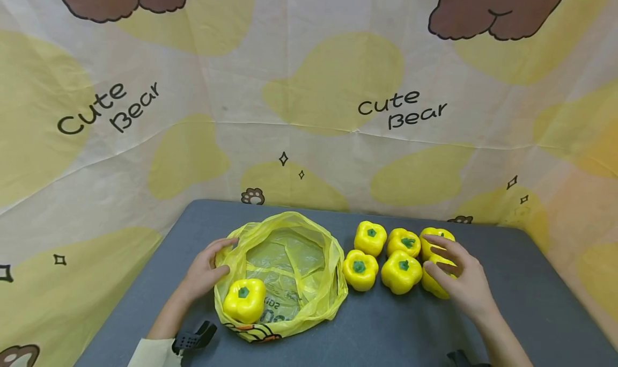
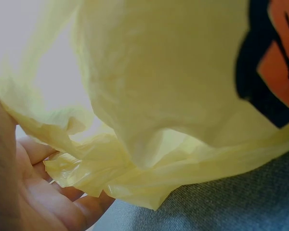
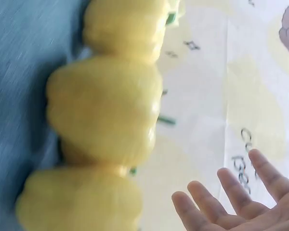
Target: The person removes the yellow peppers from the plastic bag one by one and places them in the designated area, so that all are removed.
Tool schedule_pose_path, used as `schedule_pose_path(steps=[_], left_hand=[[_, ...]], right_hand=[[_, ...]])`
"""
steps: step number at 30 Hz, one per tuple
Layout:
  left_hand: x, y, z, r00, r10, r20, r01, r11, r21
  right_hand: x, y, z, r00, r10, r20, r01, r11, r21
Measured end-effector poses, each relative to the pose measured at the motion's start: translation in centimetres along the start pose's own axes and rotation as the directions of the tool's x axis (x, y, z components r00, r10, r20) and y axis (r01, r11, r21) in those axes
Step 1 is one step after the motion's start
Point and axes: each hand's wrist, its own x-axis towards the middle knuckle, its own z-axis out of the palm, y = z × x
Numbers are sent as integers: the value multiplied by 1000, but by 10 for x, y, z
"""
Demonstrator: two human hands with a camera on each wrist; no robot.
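Observation:
A yellow plastic bag [image 1: 333, 259] lies spread on the table with its mouth open upward. One yellow bell pepper [image 1: 244, 301] sits inside it at the near left. Beside the bag's left rim is my left hand [image 1: 207, 265], thumb and fingers apart; the left wrist view has that hand [image 2: 48, 192] partly behind loose folds of the bag [image 2: 149, 96]. Right of the bag, several yellow bell peppers [image 1: 401, 272] stand in two rows, green stems up. Over the rightmost peppers [image 1: 429, 282] hovers my right hand [image 1: 461, 281], fingers spread and holding nothing, partly hiding them.
The grey table [image 1: 299, 351] carries the bag and the peppers. A printed cloth [image 1: 309, 98] with bear drawings and lettering hangs behind the table and along its sides. A black strap [image 1: 195, 336] is on the left wrist.

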Motion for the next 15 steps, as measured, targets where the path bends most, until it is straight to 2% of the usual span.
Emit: schedule_pose_path(steps=[9, 15], left_hand=[[0, 1, 0, 1000, 1, 4, -1, 1000, -3], [1, 3, 0, 1000, -15, 3, 15, 1000, -1]], right_hand=[[6, -25, 27, 993, -94, 68, 84, 987, 137], [8, -38, 45, 987, -110, 119, 81, 971, 224]])
